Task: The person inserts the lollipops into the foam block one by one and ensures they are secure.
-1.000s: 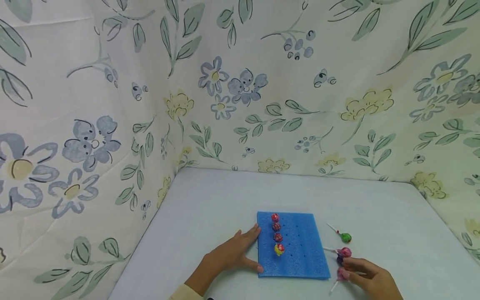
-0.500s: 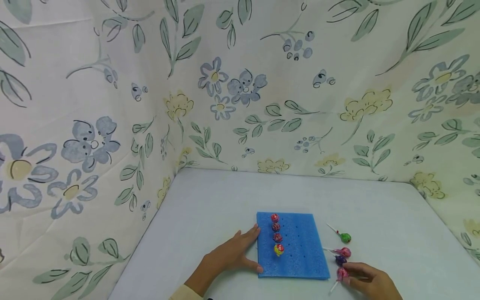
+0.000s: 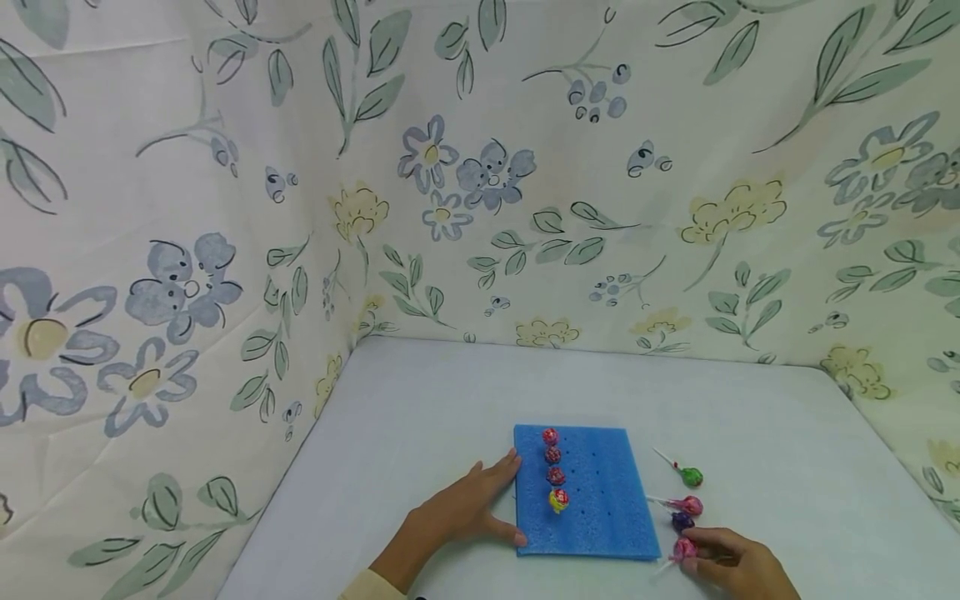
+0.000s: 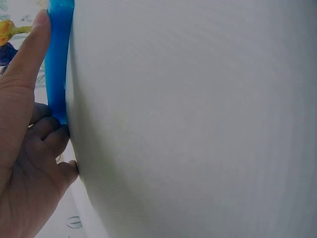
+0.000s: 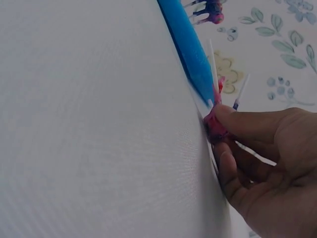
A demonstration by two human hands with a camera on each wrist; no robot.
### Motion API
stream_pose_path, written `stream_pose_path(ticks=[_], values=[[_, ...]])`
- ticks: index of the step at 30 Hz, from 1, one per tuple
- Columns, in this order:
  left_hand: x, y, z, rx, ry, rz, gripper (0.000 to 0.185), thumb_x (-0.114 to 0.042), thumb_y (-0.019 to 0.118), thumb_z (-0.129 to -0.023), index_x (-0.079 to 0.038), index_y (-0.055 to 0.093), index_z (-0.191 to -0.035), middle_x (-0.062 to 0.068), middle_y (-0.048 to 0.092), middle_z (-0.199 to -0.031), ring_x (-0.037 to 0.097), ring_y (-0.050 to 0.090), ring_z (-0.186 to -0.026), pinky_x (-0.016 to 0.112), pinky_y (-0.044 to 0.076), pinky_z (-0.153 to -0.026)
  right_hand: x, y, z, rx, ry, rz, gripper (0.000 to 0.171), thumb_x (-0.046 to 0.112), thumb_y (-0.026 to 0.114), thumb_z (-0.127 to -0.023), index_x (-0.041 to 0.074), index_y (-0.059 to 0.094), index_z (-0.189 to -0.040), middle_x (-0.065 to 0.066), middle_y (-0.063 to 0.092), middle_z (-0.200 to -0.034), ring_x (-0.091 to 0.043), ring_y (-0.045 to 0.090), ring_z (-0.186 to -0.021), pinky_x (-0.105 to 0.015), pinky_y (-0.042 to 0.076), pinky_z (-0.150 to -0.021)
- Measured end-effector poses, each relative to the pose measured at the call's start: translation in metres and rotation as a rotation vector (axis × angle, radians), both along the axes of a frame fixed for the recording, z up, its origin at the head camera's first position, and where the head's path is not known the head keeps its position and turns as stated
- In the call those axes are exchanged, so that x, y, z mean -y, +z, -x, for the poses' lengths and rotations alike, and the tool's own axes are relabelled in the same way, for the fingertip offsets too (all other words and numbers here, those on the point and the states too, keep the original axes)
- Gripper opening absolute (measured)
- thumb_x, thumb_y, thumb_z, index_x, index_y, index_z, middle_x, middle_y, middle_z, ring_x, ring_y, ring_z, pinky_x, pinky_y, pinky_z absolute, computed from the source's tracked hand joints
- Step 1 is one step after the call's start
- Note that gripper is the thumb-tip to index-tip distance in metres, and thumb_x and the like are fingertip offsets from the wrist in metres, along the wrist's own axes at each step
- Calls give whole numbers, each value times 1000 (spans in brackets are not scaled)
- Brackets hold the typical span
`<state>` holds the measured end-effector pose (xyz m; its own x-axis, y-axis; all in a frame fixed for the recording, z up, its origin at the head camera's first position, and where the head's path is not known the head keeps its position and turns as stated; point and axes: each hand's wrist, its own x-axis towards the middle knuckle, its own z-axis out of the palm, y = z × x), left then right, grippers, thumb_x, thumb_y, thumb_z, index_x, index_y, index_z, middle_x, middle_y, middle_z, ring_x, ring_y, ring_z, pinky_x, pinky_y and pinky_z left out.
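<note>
Now, right hand [image 3: 738, 568]: pinches pink lollipop [image 3: 682, 548] just right of the foam board [image 3: 600, 517]; grip near the head.
Left hand [image 3: 457, 510]: flat, steadying board's left edge.

blue pad [image 3: 592, 500]: matt foam, fine-textured, pierced with small holes. lollipops [image 3: 556, 475]: glossy crinkled wrappers, thin white smooth sticks. table [image 3: 450, 400]: matt, finely woven covering. backdrop [image 3: 525, 167]: printed floral cloth, creased, matt.
</note>
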<state>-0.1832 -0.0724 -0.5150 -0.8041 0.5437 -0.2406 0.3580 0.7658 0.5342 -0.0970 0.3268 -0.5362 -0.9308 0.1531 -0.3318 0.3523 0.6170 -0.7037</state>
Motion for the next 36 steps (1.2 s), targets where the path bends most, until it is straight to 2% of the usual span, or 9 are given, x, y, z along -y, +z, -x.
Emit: stream_pose_path(ticks=[5, 12, 17, 24, 29, 31, 36], values=[[0, 0, 0, 4, -1, -3, 114, -68, 83, -79, -27, 28, -170, -9, 22, -177, 40, 27, -160, 62, 35, -123, 3, 1, -1, -22, -6, 9, 46, 20, 91, -83, 0, 76, -122, -9, 78, -107, -25, 75, -96, -43, 64, -86], [0, 0, 0, 3, 1, -4, 114, -68, 83, -79, -28, 28, -170, -10, 22, -176, 43, 28, -159, 62, 36, -122, 7, 9, -4, -34, -58, 98, 45, 20, 87, -89, -2, 73, -127, -13, 79, -111, -24, 75, -96, -33, 64, -76], [1, 0, -1, -1, 1, -10, 113, -69, 82, -79, -29, 28, -170, -11, 22, -176, 43, 28, -159, 63, 36, -122, 9, 17, -7, -58, -62, 129, 54, 33, 86, -90, 3, 72, -134, -12, 77, -122, -13, 73, -97, -27, 61, -74], [1, 0, -1, 8, 0, -20, 113, -69, 82, -79, -28, 28, -170, -9, 23, -176, 44, 28, -159, 64, 35, -122, 12, 23, -11, -200, -32, 174, 48, 24, 84, -93, 4, 73, -134, -3, 73, -118, 2, 67, -97, -19, 59, -82], [1, -2, 0, 5, -4, -13, 114, -71, 81, -79, -27, 28, -170, -8, 22, -176, 44, 28, -159, 63, 35, -122, 18, 24, -9, -298, -39, 272, 49, 22, 75, -101, -2, 63, -141, -8, 77, -121, -1, 73, -96, -26, 64, -79], [1, -3, 1, 4, -5, -11, 114, -71, 81, -79, -27, 27, -170, -8, 22, -176, 43, 28, -159, 63, 35, -123, 21, 24, -8, -345, -33, 351, 48, 16, 70, -104, -6, 56, -144, -15, 78, -119, -10, 77, -95, -32, 66, -78], [0, -3, 2, 7, 0, -14, 114, -71, 82, -78, -27, 29, -170, -8, 23, -176, 42, 28, -160, 63, 34, -123, 25, 24, -5, -386, -21, 503, 48, 14, 63, -108, -7, 45, -148, -16, 78, -114, -18, 80, -97, -38, 66, -80]])
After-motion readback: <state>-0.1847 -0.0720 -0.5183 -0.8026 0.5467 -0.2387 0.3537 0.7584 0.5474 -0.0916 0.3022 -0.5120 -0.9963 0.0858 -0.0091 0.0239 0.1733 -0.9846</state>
